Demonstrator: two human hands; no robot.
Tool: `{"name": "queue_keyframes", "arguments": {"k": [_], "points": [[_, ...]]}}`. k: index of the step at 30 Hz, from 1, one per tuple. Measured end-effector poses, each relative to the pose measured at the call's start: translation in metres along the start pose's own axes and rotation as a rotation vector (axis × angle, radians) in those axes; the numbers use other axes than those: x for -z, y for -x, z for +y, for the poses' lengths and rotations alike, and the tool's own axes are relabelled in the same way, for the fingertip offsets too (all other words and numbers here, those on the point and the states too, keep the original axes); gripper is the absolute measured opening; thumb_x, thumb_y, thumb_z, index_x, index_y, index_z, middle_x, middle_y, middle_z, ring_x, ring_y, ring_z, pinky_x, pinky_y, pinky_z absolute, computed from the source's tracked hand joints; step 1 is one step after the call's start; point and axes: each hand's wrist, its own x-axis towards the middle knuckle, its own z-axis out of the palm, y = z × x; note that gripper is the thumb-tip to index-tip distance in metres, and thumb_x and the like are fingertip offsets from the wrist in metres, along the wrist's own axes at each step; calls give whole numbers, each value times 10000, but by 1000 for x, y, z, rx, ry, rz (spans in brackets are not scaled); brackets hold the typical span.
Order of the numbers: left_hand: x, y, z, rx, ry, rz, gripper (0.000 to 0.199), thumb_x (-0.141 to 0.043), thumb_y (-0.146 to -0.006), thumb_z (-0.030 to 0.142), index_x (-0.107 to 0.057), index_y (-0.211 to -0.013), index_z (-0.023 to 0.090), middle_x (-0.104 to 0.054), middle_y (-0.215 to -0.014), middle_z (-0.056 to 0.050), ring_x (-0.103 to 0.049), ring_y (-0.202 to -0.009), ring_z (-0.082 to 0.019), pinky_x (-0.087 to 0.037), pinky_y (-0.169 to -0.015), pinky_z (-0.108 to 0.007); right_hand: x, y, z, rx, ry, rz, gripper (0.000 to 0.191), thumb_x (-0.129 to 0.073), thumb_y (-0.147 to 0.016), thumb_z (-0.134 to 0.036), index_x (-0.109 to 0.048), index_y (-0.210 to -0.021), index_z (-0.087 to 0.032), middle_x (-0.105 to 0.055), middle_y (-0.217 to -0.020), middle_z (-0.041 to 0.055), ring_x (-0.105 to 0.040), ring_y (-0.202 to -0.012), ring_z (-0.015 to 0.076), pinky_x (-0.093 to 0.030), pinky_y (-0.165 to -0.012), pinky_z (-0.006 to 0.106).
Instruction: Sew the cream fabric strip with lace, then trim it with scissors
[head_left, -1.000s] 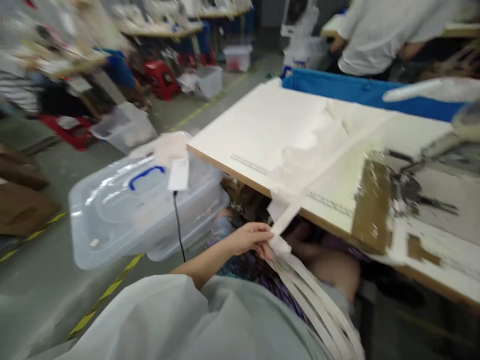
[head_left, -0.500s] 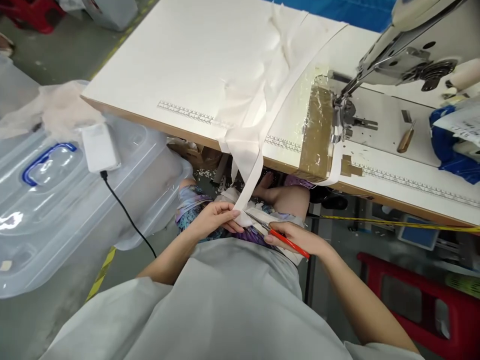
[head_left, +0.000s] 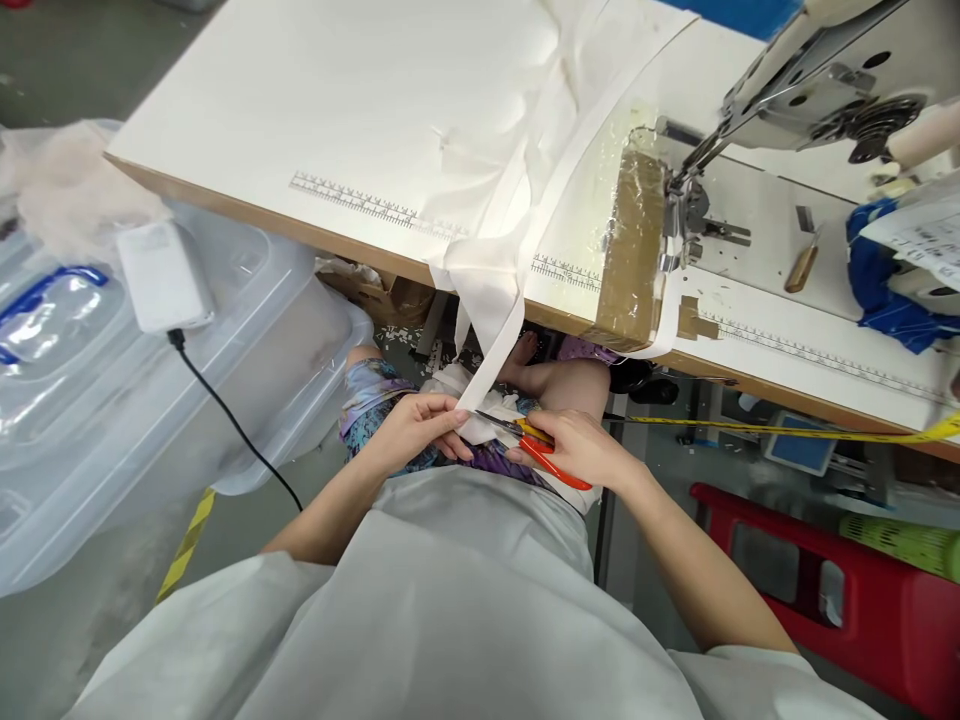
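A white fabric strip (head_left: 491, 365) hangs over the table's front edge down to my lap. My left hand (head_left: 427, 430) pinches its lower end between thumb and fingers. Just to the right, my right hand (head_left: 574, 447) is closed around the handles of red-and-yellow scissors (head_left: 551, 465). Their dark blades point left, beside the strip near my left fingertips. More white fabric (head_left: 525, 190) lies crumpled across the table top above my hands.
On the right of the white table (head_left: 247, 110) stands a sewing machine (head_left: 686, 215), with a wooden-handled tool (head_left: 802, 265) beside it. Clear plastic bins (head_left: 255, 330) carry a white power box (head_left: 163, 275) at left. A red stool (head_left: 862, 610) is at lower right.
The view has shifted, moving the table and bins leftward. The scissors have turned in my right hand, so the yellow handle part shows, and their blades look more level. My left hand keeps its pinch.
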Motion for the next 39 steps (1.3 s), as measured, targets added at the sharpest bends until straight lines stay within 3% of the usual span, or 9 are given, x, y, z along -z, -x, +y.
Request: {"name": "queue_keyframes", "arguments": {"k": [15,25,31,35,37,39], "points": [[1,2,0,-30,9,-19,455,-757,-788,556,-648,-838,117,-701,-653,-78,-698,-619,-171,-541,-567,-174,-3,1,-10,-49,151,62,616,-257,-912,-770,-265,-639,-219,-411,-566,-1,-322,-522,156,-196,-529,294],[0,2,1,-7,-18,-16,464,-757,-773,563,-609,-798,124,-694,-645,-80,-697,-623,-187,-547,-581,-206,-2,-6,-15,-10,244,77,505,-340,-957,-650,-341,-703,-214,-568,-692,52,-524,-612,194,-175,-538,311],[-2,0,1,17,-42,9,489,-735,-768,604,-594,-781,136,-679,-634,-71,-691,-623,-193,-541,-580,-228,-8,-10,-10,-20,162,76,481,-456,-942,-587,-361,-653,-214,-525,-621,37,-478,-569,178,-206,-535,297],[7,-1,0,27,-132,-35,505,-671,-819,607,-605,-993,138,-702,-765,-86,-703,-728,-208,-557,-659,-263,-12,3,-2,-62,-9,165,551,-425,-902,-707,-307,-664,-224,-437,-575,-5,-373,-530,160,-209,-527,279],[16,-2,1,-51,-313,29,538,-655,-838,562,-563,-1169,147,-697,-916,-96,-687,-763,-205,-550,-675,-280,-16,15,3,-85,-106,214,554,-453,-891,-708,-290,-669,-227,-406,-577,-20,-337,-532,153,-220,-530,273],[23,-5,6,-224,-584,268,542,-631,-854,506,-529,-1248,149,-657,-1032,-108,-649,-780,-198,-531,-693,-301,-22,26,7,-108,-199,250,534,-489,-892,-674,-298,-672,-227,-397,-589,-25,-334,-543,151,-235,-535,270]]}}
